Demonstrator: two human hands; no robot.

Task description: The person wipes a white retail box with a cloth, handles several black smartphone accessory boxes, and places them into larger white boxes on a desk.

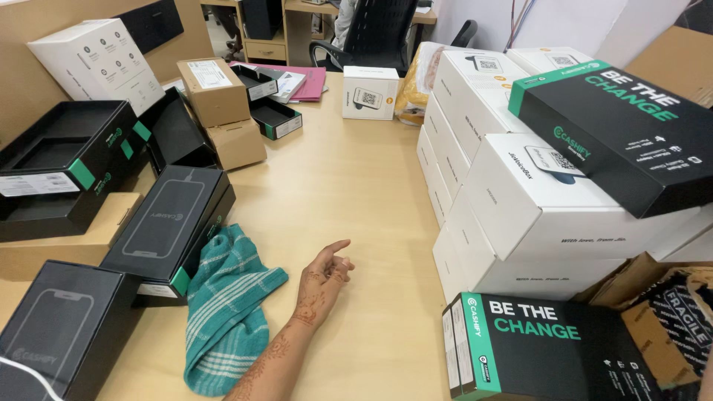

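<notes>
My left hand, with henna patterns on its back and forearm, rests on the light wooden table. One finger is stretched out and the others are loosely curled; it holds nothing. Just left of the hand lies a crumpled teal striped cloth, close to the wrist but apart from the fingers. My right hand is out of sight.
Black phone boxes with green trim lie and stack at the left, some open. White boxes stack high at the right with a black box on top and another in front. Brown cartons and an office chair stand behind.
</notes>
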